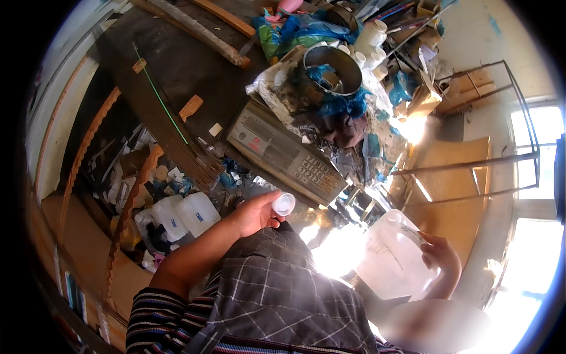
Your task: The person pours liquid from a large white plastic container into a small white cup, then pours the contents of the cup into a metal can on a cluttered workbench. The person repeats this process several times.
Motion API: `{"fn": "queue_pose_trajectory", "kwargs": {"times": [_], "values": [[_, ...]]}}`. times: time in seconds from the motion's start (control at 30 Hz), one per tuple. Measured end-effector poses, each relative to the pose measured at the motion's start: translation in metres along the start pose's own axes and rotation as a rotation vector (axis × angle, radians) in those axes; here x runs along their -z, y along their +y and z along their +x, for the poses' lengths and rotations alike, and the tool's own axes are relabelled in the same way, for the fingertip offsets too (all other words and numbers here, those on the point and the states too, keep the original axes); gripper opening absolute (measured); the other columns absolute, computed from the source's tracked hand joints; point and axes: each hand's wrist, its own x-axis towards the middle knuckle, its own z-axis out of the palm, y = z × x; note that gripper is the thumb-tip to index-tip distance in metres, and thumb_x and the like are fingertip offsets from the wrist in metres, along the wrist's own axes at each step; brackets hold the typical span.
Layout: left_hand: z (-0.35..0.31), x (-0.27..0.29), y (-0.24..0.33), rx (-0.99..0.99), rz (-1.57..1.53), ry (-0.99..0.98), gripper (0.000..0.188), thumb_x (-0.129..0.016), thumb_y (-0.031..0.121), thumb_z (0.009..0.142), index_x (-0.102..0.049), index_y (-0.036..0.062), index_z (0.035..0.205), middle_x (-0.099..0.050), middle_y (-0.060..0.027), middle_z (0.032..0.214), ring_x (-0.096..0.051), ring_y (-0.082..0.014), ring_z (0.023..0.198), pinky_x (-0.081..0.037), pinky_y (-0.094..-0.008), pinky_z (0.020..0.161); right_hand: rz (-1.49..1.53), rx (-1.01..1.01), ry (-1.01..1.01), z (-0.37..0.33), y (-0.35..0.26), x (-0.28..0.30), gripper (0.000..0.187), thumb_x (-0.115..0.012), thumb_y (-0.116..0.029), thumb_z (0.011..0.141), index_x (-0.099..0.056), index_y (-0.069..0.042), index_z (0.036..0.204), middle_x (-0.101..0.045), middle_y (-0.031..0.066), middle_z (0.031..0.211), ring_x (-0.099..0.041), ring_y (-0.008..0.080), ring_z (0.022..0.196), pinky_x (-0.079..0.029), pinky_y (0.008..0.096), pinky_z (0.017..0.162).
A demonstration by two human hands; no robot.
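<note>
My left hand is closed around a small round white plastic cup, gripped at its side in front of my checked apron. Over to the right, my right hand pinches a slim light-coloured tool, whose exact kind I cannot make out. That tool lies across the upper part of a whitish translucent plastic container, and glare washes out some of its outline. Beyond my hands sits a weighing scale with a keypad, nearest to the left hand.
A wide metal pot stands past the scale, with blue plastic around it. White jars and bags crowd the far side. Two white jugs stand low at left among scraps. A metal frame juts out at right. Strong sunlight falls near the container.
</note>
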Motion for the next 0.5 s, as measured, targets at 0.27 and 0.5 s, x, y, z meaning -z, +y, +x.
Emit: {"fn": "queue_pose_trajectory", "kwargs": {"times": [0.27,0.5], "values": [[0.062,-0.05,-0.047,0.182,0.402,-0.043,0.035,-0.057,0.026,0.095,-0.051,0.0104,0.126,-0.06,-0.001,0.105,-0.057,-0.0107,0.089,-0.048,-0.0269,0.074,0.207,0.038,-0.08,0.017,0.113,-0.113,0.043,-0.061,-0.014,0.088,-0.058,-0.015,0.131,-0.054,0.0011,0.058,-0.05,0.0072,0.048,-0.043,0.025,0.047],[0.073,-0.061,-0.126,0.122,1.099,-0.016,0.032,-0.059,0.03,0.095,-0.059,0.0037,0.112,-0.064,-0.0005,0.093,-0.057,-0.0074,0.081,-0.047,-0.0232,0.072,0.288,0.171,0.081,-0.005,0.166,-0.194,0.042,-0.064,-0.018,0.085,-0.062,-0.019,0.127,-0.058,0.006,0.064,-0.053,0.0116,0.054,-0.047,0.03,0.054]]}}
